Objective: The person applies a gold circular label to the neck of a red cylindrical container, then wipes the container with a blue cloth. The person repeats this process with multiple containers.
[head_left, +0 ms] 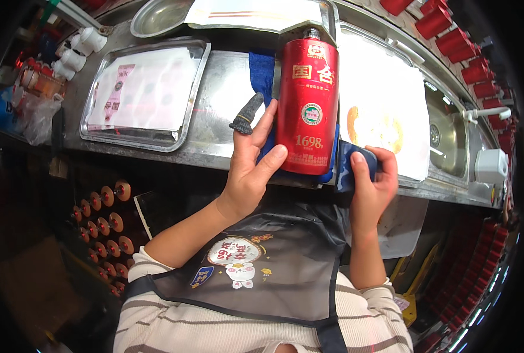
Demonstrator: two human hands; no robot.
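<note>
A red bottle (309, 112) with gold print, a round pale label and a dark neck lies on its back, neck pointing away from me. Blue cloth (262, 73) shows beneath it and along its left side. My left hand (247, 170) is at the bottle's left edge, thumb tip touching the red surface and fingers stretched out. A dark grey knitted finger sleeve (249, 113) covers one of those fingers. Right of the bottle's base, my right hand (375, 176) pinches a dark blue flat piece (345, 167) between thumb and fingers; its exact kind is unclear.
A metal tray (192, 97) with printed sheets sits left on the steel bench. White sheets (385, 106) lie to the right, before a sink (447, 132). White figurine-like pieces (79, 50) stand far left. Racks of red caps (476, 70) line the right. Round-ended pegs (106, 197) are below left.
</note>
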